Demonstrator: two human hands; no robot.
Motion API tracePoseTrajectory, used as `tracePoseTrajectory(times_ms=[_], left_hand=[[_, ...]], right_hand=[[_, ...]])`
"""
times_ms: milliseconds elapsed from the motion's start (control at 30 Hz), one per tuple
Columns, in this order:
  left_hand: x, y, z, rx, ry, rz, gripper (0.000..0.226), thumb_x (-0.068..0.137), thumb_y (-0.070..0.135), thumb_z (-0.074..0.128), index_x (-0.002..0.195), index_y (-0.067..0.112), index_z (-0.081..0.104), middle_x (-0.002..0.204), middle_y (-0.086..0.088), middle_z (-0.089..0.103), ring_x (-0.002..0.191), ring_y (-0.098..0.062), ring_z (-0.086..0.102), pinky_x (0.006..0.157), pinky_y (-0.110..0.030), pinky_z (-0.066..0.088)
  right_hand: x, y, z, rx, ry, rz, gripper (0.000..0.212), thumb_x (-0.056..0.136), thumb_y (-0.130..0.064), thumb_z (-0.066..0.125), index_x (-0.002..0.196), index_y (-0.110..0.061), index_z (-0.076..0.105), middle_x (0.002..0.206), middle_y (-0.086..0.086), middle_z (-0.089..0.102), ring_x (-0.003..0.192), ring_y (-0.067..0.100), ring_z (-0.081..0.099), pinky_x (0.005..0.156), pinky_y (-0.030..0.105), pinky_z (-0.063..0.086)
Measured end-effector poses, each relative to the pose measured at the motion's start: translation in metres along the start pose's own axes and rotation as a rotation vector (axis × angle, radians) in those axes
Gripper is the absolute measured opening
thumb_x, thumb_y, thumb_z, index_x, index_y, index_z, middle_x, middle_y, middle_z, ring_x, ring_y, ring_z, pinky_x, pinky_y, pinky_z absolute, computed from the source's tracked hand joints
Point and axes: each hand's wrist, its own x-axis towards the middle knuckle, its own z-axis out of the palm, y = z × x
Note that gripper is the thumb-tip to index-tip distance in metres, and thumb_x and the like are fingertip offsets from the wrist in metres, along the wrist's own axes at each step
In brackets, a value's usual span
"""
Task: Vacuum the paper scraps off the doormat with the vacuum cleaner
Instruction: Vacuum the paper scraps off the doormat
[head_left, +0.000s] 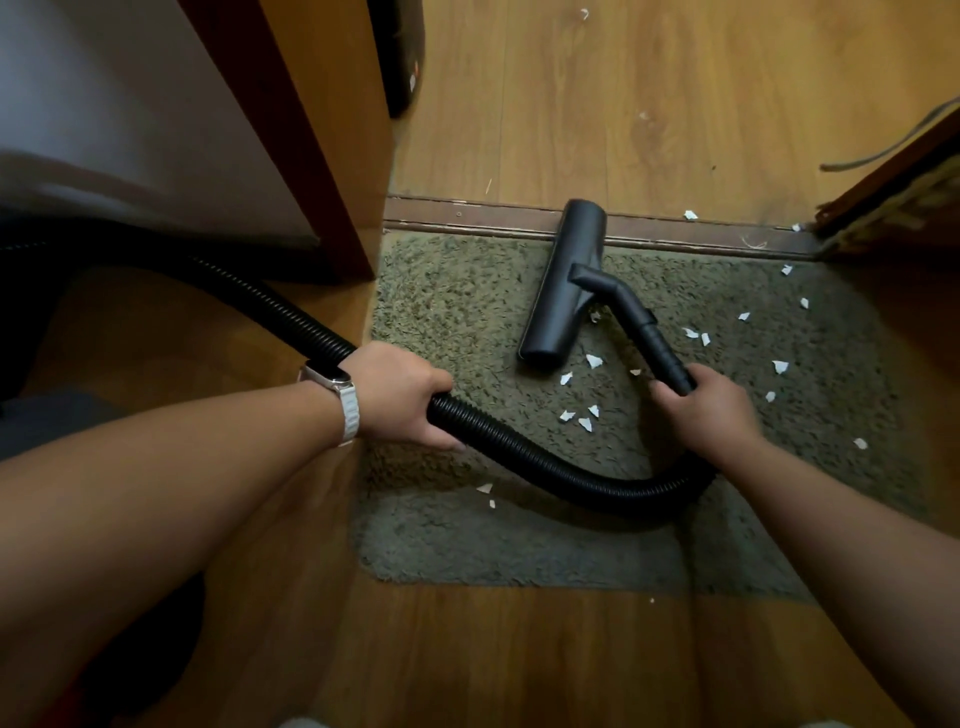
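A grey-green shaggy doormat (467, 322) lies in the doorway, with several white paper scraps (594, 360) scattered over its middle and right side. The black vacuum floor nozzle (563, 283) rests on the mat's far part, its top end over the threshold. My right hand (698, 402) grips the black tube (654, 338) just behind the nozzle. My left hand (405, 392), with a white watch on its wrist, grips the black ribbed hose (545, 467), which loops across the mat between both hands.
A dark wooden threshold strip (467, 213) runs along the mat's far edge, with lighter wood floor (649, 104) and a few scraps beyond. A wooden door frame (332, 156) stands at the left. Another door edge (893, 176) and a cable sit at the right.
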Motion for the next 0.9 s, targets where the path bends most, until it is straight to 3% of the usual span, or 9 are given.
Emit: tracePoseTrajectory(times_ms=[133,267,433,667,900], left_hand=[[0.004,0.005,-0.001,0.01,-0.014,0.048,0.064,0.07,0.091,0.032,0.077,0.029,0.045,0.071,0.009,0.059,0.065,-0.013,0.06,0.059,-0.029,0.052],[-0.004,0.014,-0.001,0.004,-0.074,0.103,0.059,0.074,0.088,0.039,0.08,0.03,0.047,0.074,0.009,0.061,0.068,-0.014,0.061,0.062,-0.03,0.053],[-0.026,0.035,0.009,-0.015,-0.149,0.177,0.063,0.075,0.089,0.036,0.086,0.03,0.053,0.078,0.008,0.064,0.071,-0.015,0.064,0.067,-0.032,0.055],[-0.046,0.065,0.011,-0.033,-0.231,0.234,0.069,0.074,0.089,0.04,0.098,0.027,0.06,0.084,0.006,0.066,0.074,-0.018,0.065,0.07,-0.035,0.056],[-0.064,0.099,0.008,-0.063,-0.29,0.263,0.068,0.079,0.085,0.041,0.102,0.024,0.06,0.088,0.004,0.066,0.078,-0.02,0.065,0.074,-0.036,0.055]], right_hand=[[-0.004,-0.001,-0.001,-0.072,-0.035,-0.057,0.031,0.084,-0.052,0.065,0.096,-0.023,0.063,0.079,0.003,0.066,0.078,0.028,0.064,0.071,0.037,0.054],[-0.019,-0.011,0.0,-0.196,-0.123,-0.199,0.023,0.085,-0.05,0.065,0.098,-0.032,0.059,0.081,0.0,0.064,0.08,0.026,0.062,0.068,0.032,0.048],[-0.042,-0.012,0.005,-0.331,-0.221,-0.421,0.024,0.086,-0.047,0.065,0.101,-0.03,0.06,0.078,-0.001,0.061,0.085,0.028,0.065,0.064,0.03,0.041],[-0.07,0.0,0.012,-0.461,-0.276,-0.658,0.035,0.086,-0.049,0.062,0.115,-0.029,0.06,0.103,0.0,0.07,0.097,0.027,0.066,0.074,0.033,0.049],[-0.08,0.024,0.009,-0.473,-0.276,-0.677,0.036,0.086,-0.049,0.061,0.116,-0.029,0.059,0.104,-0.002,0.07,0.097,0.025,0.066,0.074,0.033,0.048]])
